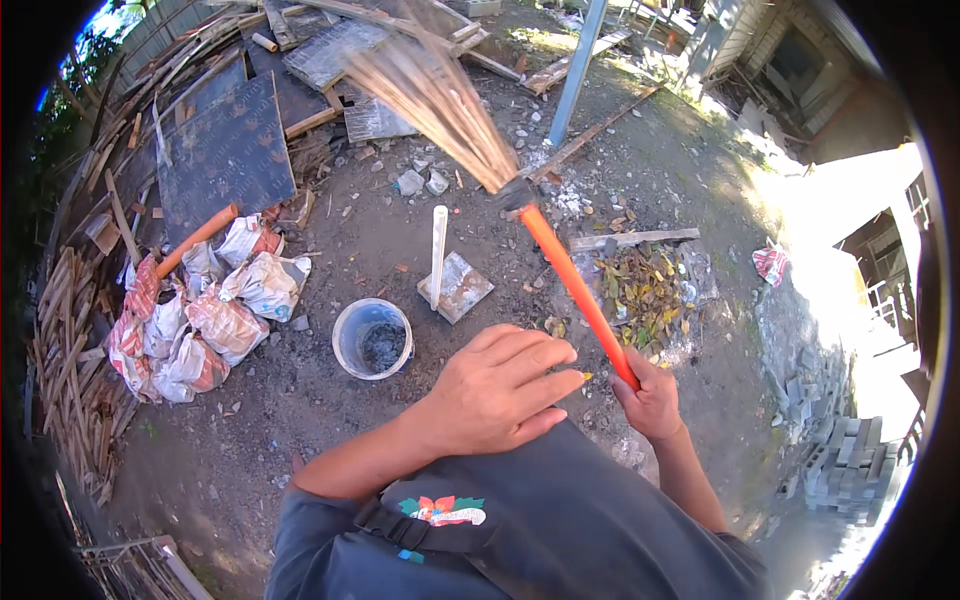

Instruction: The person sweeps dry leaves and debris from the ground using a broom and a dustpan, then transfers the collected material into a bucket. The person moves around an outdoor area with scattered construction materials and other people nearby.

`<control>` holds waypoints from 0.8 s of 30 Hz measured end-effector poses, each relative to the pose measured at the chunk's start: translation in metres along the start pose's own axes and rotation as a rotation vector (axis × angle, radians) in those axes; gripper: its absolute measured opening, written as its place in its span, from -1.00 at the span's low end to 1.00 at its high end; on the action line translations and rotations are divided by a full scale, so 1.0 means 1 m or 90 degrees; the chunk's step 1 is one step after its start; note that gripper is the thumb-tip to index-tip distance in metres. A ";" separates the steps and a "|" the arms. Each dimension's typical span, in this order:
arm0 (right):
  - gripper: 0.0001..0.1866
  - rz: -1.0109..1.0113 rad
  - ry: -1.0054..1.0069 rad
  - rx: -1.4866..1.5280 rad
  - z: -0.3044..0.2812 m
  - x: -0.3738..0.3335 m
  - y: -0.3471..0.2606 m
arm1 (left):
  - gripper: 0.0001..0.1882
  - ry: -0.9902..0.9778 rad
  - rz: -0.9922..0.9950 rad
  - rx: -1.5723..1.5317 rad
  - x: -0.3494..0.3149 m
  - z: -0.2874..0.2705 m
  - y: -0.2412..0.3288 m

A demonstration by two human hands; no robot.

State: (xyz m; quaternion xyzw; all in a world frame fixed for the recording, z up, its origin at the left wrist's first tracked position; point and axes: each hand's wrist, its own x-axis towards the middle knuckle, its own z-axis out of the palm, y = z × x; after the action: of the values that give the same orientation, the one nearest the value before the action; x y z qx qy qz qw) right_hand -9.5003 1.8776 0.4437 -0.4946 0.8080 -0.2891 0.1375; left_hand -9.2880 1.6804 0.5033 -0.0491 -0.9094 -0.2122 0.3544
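Observation:
My right hand (652, 398) is closed round the lower end of the orange handle of a broom (572, 275). The broom is raised at a slant, its fan of thin brown twigs pointing up and away; the twig tips are blurred. My left hand (505, 388) is in front of my chest with its fingers stretched loosely and nothing in it, apart from the handle. Beyond it, a dirty square dustpan (462, 287) with an upright white handle stands on the ground. A whitish bucket (344, 345) with grey material inside is left of it. A heap of dry leaves (645, 292) lies to the right.
Several filled white and red sacks (225, 325) are piled at left, beside a dark panel (228, 155) and stacked scrap wood (75, 350). A metal post (578, 75) rises at the back. Grey blocks (850, 465) are stacked at right. Stones and rubble dot the dirt.

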 end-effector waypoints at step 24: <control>-0.83 0.328 -0.781 -0.273 -0.015 -0.201 -0.032 | -0.66 0.243 -1.153 -0.040 -0.485 -0.008 -0.083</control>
State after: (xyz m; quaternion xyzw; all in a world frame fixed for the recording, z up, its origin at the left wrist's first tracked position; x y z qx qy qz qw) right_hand -9.3896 2.0487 0.4622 -0.3773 0.7150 0.2501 0.5328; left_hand -8.9426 1.6317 0.1568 0.7067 -0.5206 -0.4373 0.1958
